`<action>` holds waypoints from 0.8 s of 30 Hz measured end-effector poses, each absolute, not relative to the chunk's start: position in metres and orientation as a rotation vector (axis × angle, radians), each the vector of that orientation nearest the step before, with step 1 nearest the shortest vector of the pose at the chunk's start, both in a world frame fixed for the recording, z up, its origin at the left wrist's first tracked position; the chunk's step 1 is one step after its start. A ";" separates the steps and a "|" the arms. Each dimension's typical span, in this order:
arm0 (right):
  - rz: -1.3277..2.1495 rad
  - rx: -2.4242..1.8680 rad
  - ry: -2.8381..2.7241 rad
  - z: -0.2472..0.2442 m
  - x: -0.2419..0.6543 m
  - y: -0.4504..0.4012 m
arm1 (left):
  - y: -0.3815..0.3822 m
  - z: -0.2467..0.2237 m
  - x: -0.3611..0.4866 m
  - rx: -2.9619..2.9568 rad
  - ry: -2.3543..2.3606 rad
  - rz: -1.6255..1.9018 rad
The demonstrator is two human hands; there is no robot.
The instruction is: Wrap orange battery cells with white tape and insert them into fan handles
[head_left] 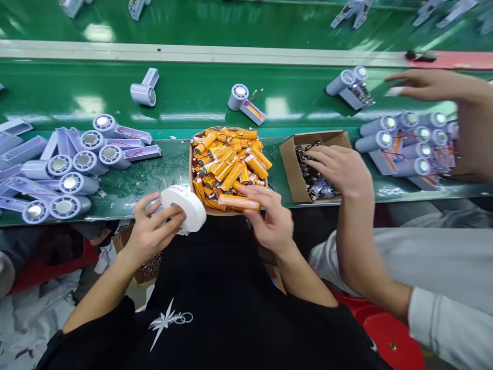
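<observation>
Left hand (152,231) is gripping a white tape roll (185,205) just left of the battery box (191,169). Right hand (271,218) is pinching one orange battery cell (239,202) at the box's near edge. Best keeping the cell level, tape end close.

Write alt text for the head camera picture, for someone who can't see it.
A person's left hand holds a white tape roll while the right hand holds an orange battery over a box of batteries. Beside them, a co-worker's hand reaches into a cardboard box; lilac cylinders lie on the green bench.
</observation>
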State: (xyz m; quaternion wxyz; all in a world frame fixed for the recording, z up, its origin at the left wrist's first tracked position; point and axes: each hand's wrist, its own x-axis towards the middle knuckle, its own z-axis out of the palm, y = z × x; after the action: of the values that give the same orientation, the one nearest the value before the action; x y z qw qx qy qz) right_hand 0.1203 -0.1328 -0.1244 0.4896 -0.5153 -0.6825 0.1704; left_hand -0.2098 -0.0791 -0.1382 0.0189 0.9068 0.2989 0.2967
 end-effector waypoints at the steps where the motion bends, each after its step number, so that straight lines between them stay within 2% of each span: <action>1: 0.550 -1.146 -1.518 -0.116 0.122 -0.132 | -0.077 -0.134 -0.208 2.853 0.896 0.899; 5: 0.849 -0.895 -1.197 -0.080 0.131 -0.129 | -0.071 -0.118 -0.203 3.019 0.779 0.777; 9: 0.911 -1.086 -1.369 -0.064 0.132 -0.121 | -0.066 -0.102 -0.198 3.150 0.680 0.704; 16: 0.877 -1.291 -1.603 -0.082 0.118 -0.106 | -0.060 -0.084 -0.182 3.353 0.568 0.638; 20: 0.927 -1.245 -1.293 -0.103 0.110 -0.098 | -0.064 -0.082 -0.166 3.299 0.607 0.738; 24: 0.776 -1.213 -0.956 -0.119 0.100 -0.094 | -0.064 -0.080 -0.153 3.253 0.751 0.859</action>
State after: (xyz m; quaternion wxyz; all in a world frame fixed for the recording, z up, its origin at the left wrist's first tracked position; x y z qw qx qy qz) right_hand 0.1004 -0.0945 -0.1187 0.6494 -0.5337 -0.4206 0.3414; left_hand -0.1533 -0.0642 -0.0803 -0.1521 0.9326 0.2154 0.2463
